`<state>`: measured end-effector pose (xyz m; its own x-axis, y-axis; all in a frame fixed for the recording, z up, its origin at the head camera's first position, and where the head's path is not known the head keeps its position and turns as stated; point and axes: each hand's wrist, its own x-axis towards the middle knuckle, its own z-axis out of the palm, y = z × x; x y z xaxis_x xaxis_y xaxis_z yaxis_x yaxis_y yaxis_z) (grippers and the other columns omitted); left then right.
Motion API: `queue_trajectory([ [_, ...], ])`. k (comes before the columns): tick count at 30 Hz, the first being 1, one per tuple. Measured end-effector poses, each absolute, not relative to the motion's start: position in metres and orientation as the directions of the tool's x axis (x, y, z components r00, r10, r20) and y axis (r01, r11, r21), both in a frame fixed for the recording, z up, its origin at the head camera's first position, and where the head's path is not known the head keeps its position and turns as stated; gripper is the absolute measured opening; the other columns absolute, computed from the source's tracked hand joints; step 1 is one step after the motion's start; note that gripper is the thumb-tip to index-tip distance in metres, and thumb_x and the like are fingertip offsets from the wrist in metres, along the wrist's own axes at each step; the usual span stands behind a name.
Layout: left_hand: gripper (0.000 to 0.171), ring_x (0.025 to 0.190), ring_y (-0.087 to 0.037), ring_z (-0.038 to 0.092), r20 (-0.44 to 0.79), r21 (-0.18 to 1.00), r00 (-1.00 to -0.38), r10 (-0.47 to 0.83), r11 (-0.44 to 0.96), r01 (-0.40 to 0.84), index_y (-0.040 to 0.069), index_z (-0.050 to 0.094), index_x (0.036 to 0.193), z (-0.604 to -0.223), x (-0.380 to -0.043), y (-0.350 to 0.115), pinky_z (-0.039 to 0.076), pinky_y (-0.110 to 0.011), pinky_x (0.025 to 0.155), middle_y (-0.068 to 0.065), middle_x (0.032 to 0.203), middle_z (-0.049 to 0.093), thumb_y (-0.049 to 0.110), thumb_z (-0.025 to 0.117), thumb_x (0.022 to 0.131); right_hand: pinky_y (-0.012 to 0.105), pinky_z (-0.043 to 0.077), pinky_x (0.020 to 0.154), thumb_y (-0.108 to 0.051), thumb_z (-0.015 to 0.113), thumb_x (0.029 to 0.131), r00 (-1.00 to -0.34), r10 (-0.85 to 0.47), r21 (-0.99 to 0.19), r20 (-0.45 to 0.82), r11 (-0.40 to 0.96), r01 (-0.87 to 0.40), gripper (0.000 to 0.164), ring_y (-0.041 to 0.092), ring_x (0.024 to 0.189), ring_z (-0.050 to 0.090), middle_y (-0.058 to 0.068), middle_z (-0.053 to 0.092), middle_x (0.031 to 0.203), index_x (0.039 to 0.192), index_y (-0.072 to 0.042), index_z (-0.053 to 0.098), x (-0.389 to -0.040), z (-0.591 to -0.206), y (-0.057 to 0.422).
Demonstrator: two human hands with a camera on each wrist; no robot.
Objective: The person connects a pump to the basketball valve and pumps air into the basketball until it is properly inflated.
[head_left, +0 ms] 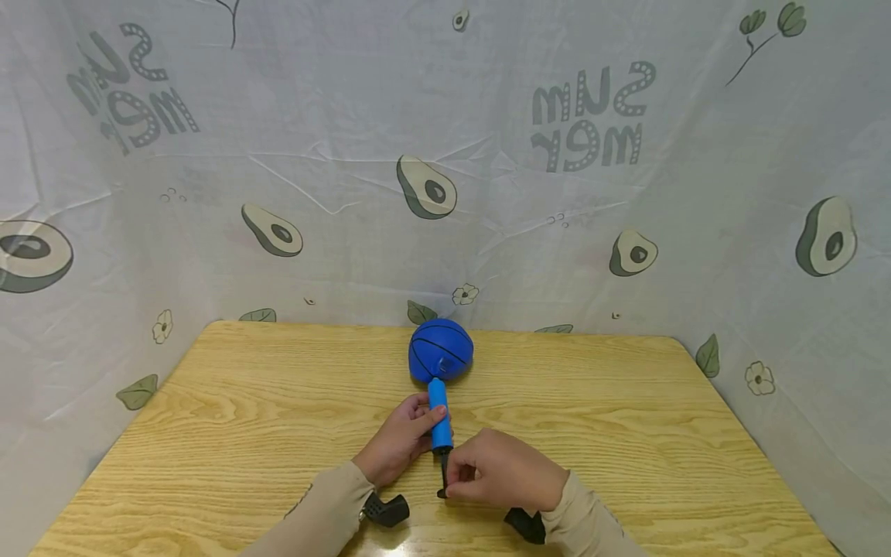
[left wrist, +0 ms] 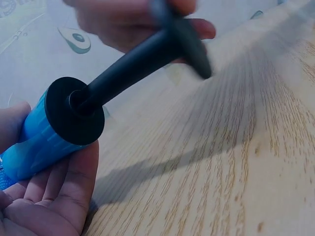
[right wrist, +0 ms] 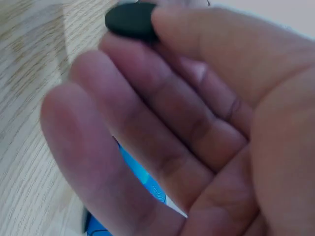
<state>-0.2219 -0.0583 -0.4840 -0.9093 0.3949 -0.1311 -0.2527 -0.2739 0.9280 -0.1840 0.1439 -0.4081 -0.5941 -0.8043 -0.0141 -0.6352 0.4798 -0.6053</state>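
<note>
A blue ball (head_left: pixel 440 346) with black seams, looking dented on its lower side, lies toward the back of the table. In line with it is a blue hand pump (head_left: pixel 438 414), its front end at the ball. Whether a needle sits in the ball is too small to tell. My left hand (head_left: pixel 398 441) holds the pump's barrel (left wrist: pixel 37 142), thumb over the top and fingers beneath. The black plunger rod (left wrist: pixel 128 66) is drawn out of the barrel. My right hand (head_left: pixel 506 468) pinches the end of the black handle (right wrist: pixel 130 20) between thumb and fingers.
The wood-grain table (head_left: pixel 278 387) carries these things. A pale cloth (head_left: pixel 348 155) printed with avocados hangs behind and at both sides. Black wrist devices (head_left: pixel 387 510) sit below each forearm.
</note>
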Motion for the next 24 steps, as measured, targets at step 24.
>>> queue_trajectory([
  [24, 0.049, 0.098, -0.014, 0.065, -0.114, 0.946, -0.897, 0.428, -0.23, -0.23, -0.007, 0.035, 0.143, -0.4849, -0.2216, -0.0586, 0.056, -0.027, 0.084, -0.006, 0.106, 0.064, 0.02, 0.058, 0.109, 0.014, 0.046, 0.06, -0.017, 0.077, 0.095, -0.643, -0.765, -0.575, 0.03, 0.514, -0.637, 0.013, -0.007, 0.063, 0.05, -0.021, 0.059, 0.072, 0.084, -0.021, 0.074, -0.1901, -0.4121, 0.1427],
])
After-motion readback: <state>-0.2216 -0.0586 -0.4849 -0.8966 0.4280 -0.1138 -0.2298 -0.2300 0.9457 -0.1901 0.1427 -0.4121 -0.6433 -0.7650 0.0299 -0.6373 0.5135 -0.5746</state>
